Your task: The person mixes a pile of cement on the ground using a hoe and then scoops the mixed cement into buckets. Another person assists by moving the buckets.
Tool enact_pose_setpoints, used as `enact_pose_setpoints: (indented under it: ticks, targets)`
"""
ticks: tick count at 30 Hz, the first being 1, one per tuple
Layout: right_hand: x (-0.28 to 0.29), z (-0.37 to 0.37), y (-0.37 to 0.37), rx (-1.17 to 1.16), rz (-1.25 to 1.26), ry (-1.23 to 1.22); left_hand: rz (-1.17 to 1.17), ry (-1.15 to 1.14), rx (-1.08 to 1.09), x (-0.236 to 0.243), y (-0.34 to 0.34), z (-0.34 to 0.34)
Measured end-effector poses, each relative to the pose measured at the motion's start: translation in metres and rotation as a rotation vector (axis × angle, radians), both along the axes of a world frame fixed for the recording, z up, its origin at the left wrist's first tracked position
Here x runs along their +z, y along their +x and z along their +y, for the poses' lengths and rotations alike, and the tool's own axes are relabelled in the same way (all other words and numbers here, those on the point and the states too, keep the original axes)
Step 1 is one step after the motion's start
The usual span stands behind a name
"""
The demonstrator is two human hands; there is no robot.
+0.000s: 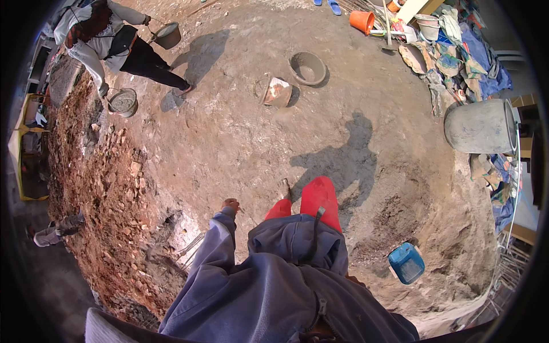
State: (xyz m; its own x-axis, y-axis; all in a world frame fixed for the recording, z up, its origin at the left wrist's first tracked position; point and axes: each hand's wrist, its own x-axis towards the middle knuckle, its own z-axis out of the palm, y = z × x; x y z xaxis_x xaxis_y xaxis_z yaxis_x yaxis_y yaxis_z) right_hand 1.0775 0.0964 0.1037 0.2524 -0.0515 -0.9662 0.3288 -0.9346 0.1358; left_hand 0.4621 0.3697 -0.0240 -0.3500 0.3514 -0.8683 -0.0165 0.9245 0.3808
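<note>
The left hand [230, 204] hangs loosely curled at the end of the blue sleeve [213, 251], grasping nothing, over bare dirt ground [229, 143]; the right hand is hidden behind the jacket, so its state cannot be told; the blue plastic container [406, 263] lies on the ground well off to the person's right, on the hidden hand's side; far ahead-left of the left hand, another person [103, 34] carries two grey buckets [123, 102].

Position: sitting on the person's head, above the left hand [230, 204].
Facing: looking steeply down at the dirt ground [240, 137] beyond that hand.
Nearness: hovering close over the blue jacket [274, 280]; the co-worker [97, 34] standing far ahead-left.
</note>
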Motion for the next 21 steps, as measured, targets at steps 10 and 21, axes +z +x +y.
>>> enact_pose_setpoints:
  ticks: [10, 21]
  targets:
    - [-0.028, 0.182, -0.073, 0.191, 0.082, -0.038, -0.4, 0.072, 0.413, 0.022, 0.043, 0.313]
    - [-0.08, 0.386, -0.122, 0.414, 0.233, -0.09, -0.591, 0.041, 1.006, -0.159, 0.084, 0.558]
